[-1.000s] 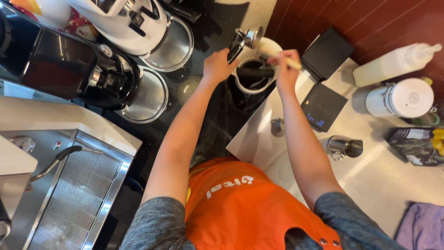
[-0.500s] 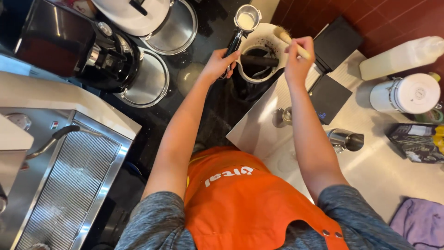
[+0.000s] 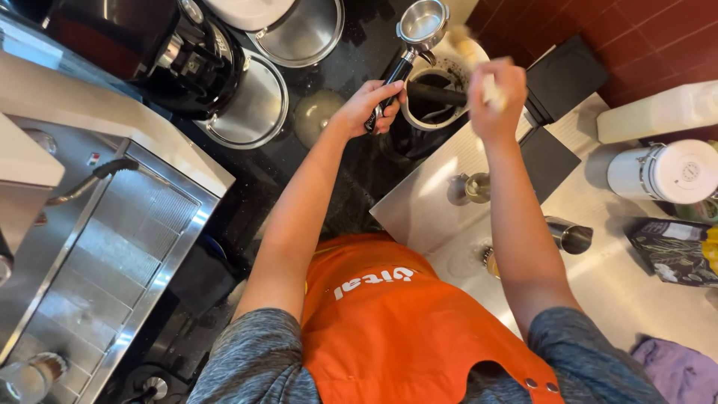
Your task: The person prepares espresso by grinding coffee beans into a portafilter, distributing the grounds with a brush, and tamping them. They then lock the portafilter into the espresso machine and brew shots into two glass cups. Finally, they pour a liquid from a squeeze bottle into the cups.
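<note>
My left hand (image 3: pixel 368 107) grips the black handle of a metal portafilter (image 3: pixel 421 22), whose round basket faces up and looks empty. It is held over the far rim of a round knock box (image 3: pixel 419 120) with a dark bar across it. My right hand (image 3: pixel 496 96) is closed on a small brush (image 3: pixel 471 52) with pale bristles, blurred by motion, just right of the portafilter basket and above the knock box.
An espresso machine with a grated drip tray (image 3: pixel 112 247) stands at the left, a black grinder (image 3: pixel 187 60) and round metal lids (image 3: pixel 250 112) behind it. The steel counter (image 3: pixel 613 299) carries a black pad (image 3: pixel 550 161), a metal jug (image 3: pixel 568 236), white canisters (image 3: pixel 666 172) and a purple cloth (image 3: pixel 673 370).
The portafilter has been lifted off the knock box and turned basket-up. My right hand with the brush has swept from the basket back toward me.
</note>
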